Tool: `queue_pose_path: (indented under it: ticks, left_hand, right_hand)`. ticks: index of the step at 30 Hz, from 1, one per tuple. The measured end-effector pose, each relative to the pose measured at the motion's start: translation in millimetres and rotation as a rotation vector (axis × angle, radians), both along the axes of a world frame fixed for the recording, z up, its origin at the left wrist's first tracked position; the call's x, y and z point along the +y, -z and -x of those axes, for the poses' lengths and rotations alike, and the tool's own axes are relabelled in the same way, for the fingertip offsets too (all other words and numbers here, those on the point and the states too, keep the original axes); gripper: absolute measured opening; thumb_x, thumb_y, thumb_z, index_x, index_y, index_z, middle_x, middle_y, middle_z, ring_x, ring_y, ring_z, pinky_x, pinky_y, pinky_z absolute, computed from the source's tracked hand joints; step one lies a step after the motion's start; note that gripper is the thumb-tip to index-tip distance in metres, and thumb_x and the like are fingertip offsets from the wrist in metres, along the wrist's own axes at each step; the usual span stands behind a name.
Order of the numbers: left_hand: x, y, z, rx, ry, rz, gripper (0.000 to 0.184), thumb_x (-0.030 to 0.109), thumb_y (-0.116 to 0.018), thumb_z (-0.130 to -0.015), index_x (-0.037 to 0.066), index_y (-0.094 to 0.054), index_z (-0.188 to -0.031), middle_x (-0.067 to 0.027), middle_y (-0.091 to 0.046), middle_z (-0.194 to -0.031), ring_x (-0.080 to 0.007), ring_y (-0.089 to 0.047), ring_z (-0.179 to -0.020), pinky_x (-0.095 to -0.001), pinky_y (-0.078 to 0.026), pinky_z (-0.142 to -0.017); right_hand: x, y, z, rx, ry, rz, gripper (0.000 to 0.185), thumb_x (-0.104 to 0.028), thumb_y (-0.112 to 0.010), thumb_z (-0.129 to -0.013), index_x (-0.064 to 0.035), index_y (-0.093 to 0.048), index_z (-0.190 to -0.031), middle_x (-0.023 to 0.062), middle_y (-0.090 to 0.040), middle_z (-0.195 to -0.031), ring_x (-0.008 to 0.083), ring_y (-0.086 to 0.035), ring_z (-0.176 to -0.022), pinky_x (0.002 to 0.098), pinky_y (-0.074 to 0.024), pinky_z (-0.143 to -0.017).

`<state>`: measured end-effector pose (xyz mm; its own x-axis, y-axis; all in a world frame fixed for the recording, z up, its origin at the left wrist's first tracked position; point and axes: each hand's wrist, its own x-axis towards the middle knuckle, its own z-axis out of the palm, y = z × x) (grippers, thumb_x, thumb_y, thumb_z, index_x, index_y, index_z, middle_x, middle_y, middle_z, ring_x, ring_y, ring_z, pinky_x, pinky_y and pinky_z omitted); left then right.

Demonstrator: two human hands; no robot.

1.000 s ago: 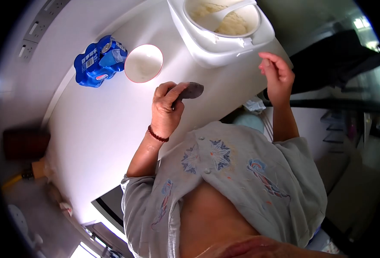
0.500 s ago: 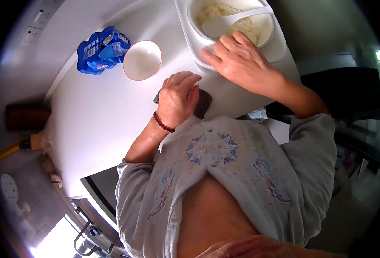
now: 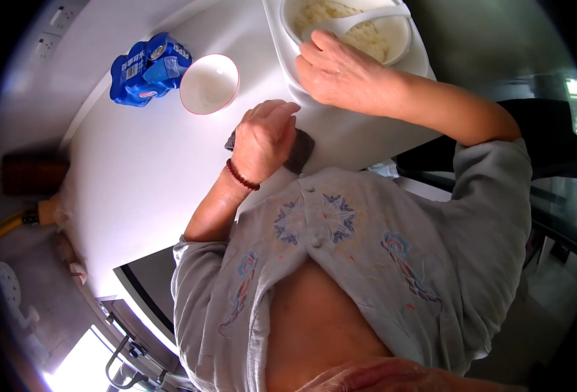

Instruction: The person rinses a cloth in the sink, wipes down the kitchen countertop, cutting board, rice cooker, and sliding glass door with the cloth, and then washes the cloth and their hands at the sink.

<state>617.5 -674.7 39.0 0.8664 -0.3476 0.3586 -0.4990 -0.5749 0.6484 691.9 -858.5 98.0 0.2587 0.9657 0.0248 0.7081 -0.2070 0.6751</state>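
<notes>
While the left hand (image 3: 262, 140) was half open over a dark cloth (image 3: 300, 151) on the near part of the white table (image 3: 138, 183), the right hand (image 3: 341, 75) bent its fingers by the spoon (image 3: 375, 16), and I could not tell if it held anything. The rice pot (image 3: 401, 40) stood far right, and a bowl (image 3: 209, 85) sat near blue cans (image 3: 150, 68) at the far left.
</notes>
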Motion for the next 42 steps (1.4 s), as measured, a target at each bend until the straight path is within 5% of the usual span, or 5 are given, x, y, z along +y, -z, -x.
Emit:
queue_pose_path:
  ticks: [17, 27, 29, 36, 42]
  left_hand:
    - [8, 6, 7, 0.129, -0.089, 0.124, 0.015, -0.002, -0.057, -0.079, 0.002, -0.064, -0.093, -0.0097, -0.064, -0.09, -0.0164, -0.062, -0.073, -0.0246, -0.049, -0.063]
    - [1, 4, 6, 0.241, -0.087, 0.196, 0.016, -0.003, -0.057, -0.08, 0.001, -0.063, -0.094, -0.0089, -0.064, -0.089, -0.0143, -0.06, -0.075, -0.0239, -0.049, -0.065]
    - [2, 8, 5, 0.233, -0.098, 0.22, 0.016, -0.003, -0.057, -0.079, 0.001, -0.063, -0.093, -0.0105, -0.064, -0.089, -0.0168, -0.06, -0.07, -0.0256, -0.048, -0.063]
    - [-1, 20, 0, 0.209, -0.09, 0.235, 0.016, -0.004, -0.056, -0.078, 0.001, -0.063, -0.092, -0.0119, -0.064, -0.087, -0.0206, -0.061, -0.069, -0.0278, -0.048, -0.063]
    - [-2, 11, -5, 0.268, -0.036, 0.208, 0.016, -0.003, -0.057, -0.078, 0.001, -0.062, -0.093, -0.0124, -0.063, -0.089, -0.02, -0.061, -0.069, -0.0268, -0.048, -0.062]
  right_hand:
    - [-41, -42, -27, 1.18, 0.665, -0.77, 0.011, -0.007, -0.058, -0.078, -0.0034, -0.06, -0.089, 0.0109, -0.062, -0.086, 0.0173, -0.058, -0.079, 0.0338, -0.0465, -0.069]
    - [-66, -26, -34, 1.264, 0.614, -1.126, 0.008, -0.005, -0.062, -0.077, 0.0007, -0.059, -0.082, 0.0075, -0.058, -0.069, 0.0108, -0.054, -0.064, 0.0261, -0.0448, -0.058]
    - [-69, -39, -19, 2.051, 0.534, -1.465, 0.007, -0.004, -0.061, -0.079, 0.0006, -0.06, -0.084, 0.0109, -0.06, -0.075, 0.0139, -0.056, -0.063, 0.027, -0.0455, -0.058]
    - [-8, -113, 53, 2.352, -0.805, -0.208, 0.022, -0.013, -0.042, -0.092, -0.001, -0.049, -0.075, 0.0102, -0.056, -0.064, 0.0196, -0.052, -0.049, 0.0316, -0.0404, -0.043]
    - [-16, -143, 61, 3.332, 0.252, 0.443, 0.04, -0.017, -0.039, -0.096, -0.002, -0.041, -0.058, 0.011, -0.05, -0.052, 0.0201, -0.048, -0.042, 0.0316, -0.0371, -0.043]
